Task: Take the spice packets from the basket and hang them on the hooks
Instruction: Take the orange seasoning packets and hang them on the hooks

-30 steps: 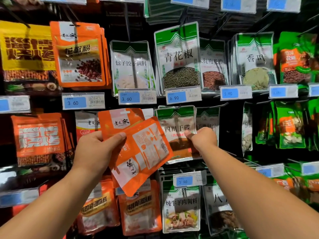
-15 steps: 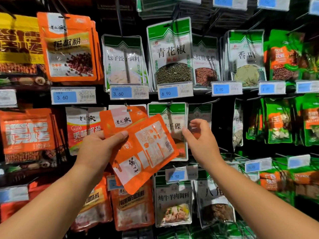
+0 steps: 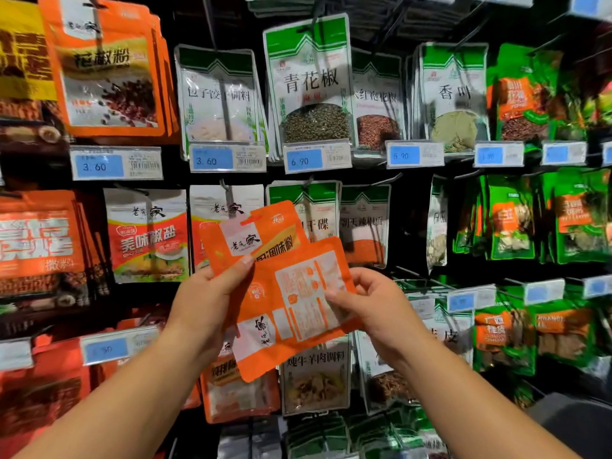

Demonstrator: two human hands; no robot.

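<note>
spice packets (image 3: 298,309), two orange ones, are fanned in front of the rack at the middle of the view, neither hung yet. the left hand (image 3: 205,299) grasps both from their nine o'clock side, thumb pressed flat on the overlap, the other fingers hidden behind. the right hand (image 3: 374,306) pinches the front packet at its three o'clock edge, thumb on the printed panel. that front packet is tilted, back side out and head down, and i cannot make out its hang hole. the rear packet (image 3: 261,233) faces forward with its slot at twelve o'clock.

the first risk, as i judge it, is the split. if the right hand draws the front packet away while the left thumb eases, the rear packet could slide out and drop, since the film looks slick. the second is orientation. hung as it lies, the front packet would show its back, so it needs a turn, and turning it in one hand invites a fumble.

the third is the wrong peg. the pepper-powder packets (image 3: 109,77) at eleven o'clock and the lower orange packets (image 3: 238,392) at six o'clock look alike through the blur. a white-topped packet (image 3: 225,210) with the same logo hangs just behind on a wire hook (image 3: 226,188). price tags (image 3: 116,164) front the rows, and a careless push could knock one. a dark grey shape (image 3: 579,425) at five o'clock may be the basket, but i cannot tell.
</note>
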